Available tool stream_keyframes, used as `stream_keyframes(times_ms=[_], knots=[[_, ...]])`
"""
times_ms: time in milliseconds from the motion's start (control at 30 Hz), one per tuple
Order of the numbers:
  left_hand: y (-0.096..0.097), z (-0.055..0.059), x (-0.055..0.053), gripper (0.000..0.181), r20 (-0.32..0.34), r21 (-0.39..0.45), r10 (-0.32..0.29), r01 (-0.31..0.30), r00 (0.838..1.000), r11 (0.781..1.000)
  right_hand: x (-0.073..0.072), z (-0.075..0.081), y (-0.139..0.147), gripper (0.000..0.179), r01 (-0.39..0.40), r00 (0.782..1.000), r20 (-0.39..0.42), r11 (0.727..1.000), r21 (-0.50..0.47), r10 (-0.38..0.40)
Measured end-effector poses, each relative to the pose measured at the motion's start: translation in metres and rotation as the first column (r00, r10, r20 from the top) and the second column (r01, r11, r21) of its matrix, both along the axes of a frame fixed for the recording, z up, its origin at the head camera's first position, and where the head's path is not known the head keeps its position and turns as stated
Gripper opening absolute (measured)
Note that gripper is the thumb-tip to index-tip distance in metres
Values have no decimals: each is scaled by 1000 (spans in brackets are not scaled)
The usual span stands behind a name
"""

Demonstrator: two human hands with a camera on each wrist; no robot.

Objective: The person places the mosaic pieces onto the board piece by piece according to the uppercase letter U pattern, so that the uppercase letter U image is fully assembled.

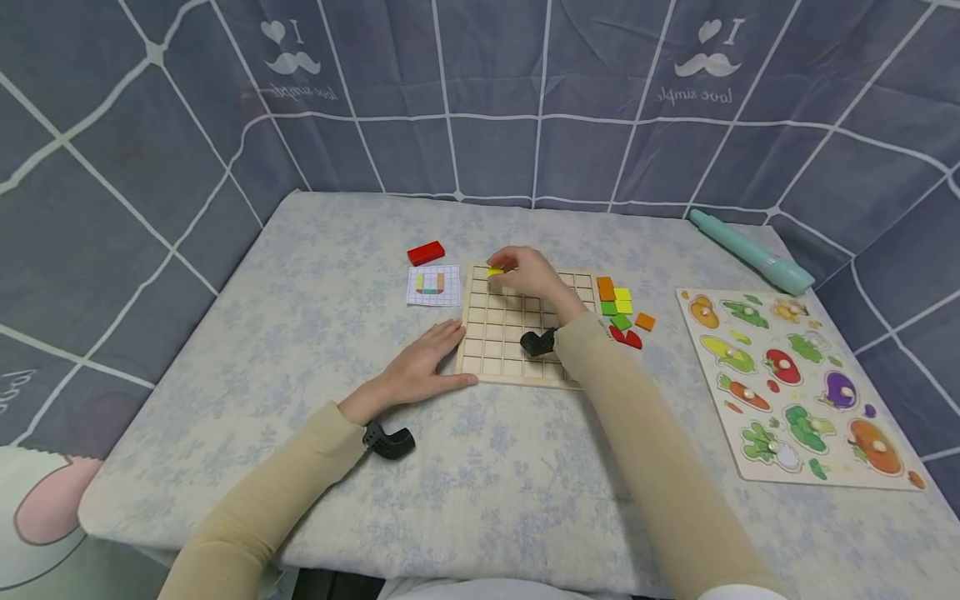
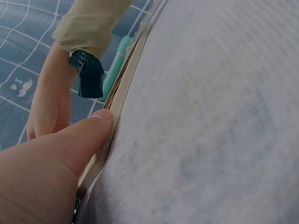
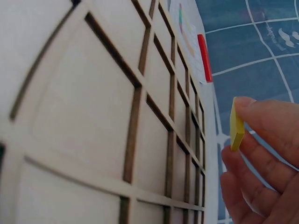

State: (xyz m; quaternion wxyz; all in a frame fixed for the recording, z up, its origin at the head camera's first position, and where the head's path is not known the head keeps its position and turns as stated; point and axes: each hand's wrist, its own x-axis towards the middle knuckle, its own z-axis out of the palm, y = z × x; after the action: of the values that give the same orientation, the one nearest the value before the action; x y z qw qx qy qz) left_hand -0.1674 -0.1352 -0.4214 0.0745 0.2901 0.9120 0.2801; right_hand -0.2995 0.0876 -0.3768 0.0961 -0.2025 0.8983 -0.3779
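A wooden grid board [image 1: 495, 367] lies in front of me on the cloth-covered table. Over its far left cells my right hand [image 1: 527, 273] pinches a yellow square tile [image 3: 237, 126] between thumb and fingers, seen up close in the right wrist view. My left hand [image 1: 422, 367] lies with straight fingers at the board's near left corner, its thumb [image 2: 96, 128] against the board's edge in the left wrist view. Beyond the left hand is a pattern card [image 1: 433, 286] printed with a small coloured shape on a grid.
A red block [image 1: 426, 253] lies behind the card. Right of the board are orange tiles [image 1: 606, 288], yellow tiles [image 1: 622, 301], green tiles [image 1: 621, 322] and red pieces [image 1: 633, 339]. Farther right are a vegetable puzzle board [image 1: 757, 433] and a teal cylinder [image 1: 750, 250].
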Motion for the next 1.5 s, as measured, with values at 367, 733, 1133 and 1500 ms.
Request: stream_keyframes(times_ms=[367, 733, 1133, 1500], knots=[[2, 2, 1, 86, 6, 4, -3, 3, 1000, 1000, -2, -11, -1, 34, 35, 997, 62, 998, 50, -38], [1, 2, 1, 86, 12, 3, -2, 2, 1000, 1000, 0, -16, -1, 35, 43, 998, 46, 997, 58, -45], [1, -1, 0, 87, -1, -6, -1, 1, 1000, 1000, 0, -18, 0, 35, 54, 997, 51, 997, 53, -57], [0, -1, 1, 86, 6, 3, 5, -5, 1000, 1000, 0, -16, 2, 36, 41, 996, 72, 998, 38, -44]])
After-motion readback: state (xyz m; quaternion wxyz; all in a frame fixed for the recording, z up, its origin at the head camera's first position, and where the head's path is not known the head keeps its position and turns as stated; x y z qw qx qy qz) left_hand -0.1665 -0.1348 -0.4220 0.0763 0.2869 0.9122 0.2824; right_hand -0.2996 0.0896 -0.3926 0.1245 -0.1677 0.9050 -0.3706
